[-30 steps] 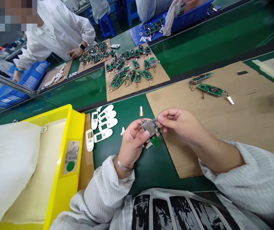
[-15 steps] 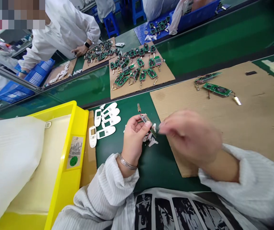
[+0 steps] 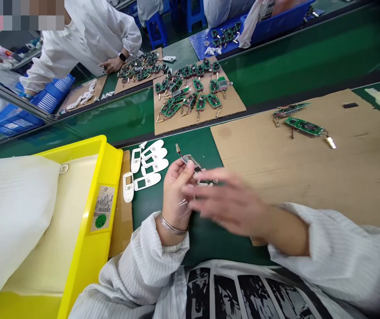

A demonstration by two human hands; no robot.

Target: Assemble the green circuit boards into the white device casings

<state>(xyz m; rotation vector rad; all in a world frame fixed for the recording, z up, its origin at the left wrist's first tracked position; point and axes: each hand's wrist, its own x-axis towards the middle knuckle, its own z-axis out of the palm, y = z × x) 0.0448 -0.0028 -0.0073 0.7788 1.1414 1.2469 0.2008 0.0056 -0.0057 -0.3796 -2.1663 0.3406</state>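
Observation:
My left hand (image 3: pixel 175 190) is closed on a small circuit board (image 3: pixel 191 162), thumb on top. A brass-coloured cylinder on a wire (image 3: pixel 178 149) sticks out past its far end. My right hand (image 3: pixel 238 201) is blurred, its fingers stretched out and apart in front of my left palm, hiding the near part of the board. Thin clear streaks show by its fingertips; I cannot make out what they are. Small white parts (image 3: pixel 206 183) lie partly hidden behind the right fingers. Several white plastic covers (image 3: pixel 147 181) rest left of my left hand.
A yellow bin (image 3: pixel 90 212) holding white foam sheet stands at left. Two green boards (image 3: pixel 306 127) lie on the cardboard sheet (image 3: pixel 326 177) at right. Farther off, several boards cover another cardboard piece (image 3: pixel 231 104). A person in white (image 3: pixel 86 35) works across the bench.
My right hand has moved left, from beside the board to in front of my left palm, and its fingers have spread. My left hand has shifted slightly left with the circuit board.

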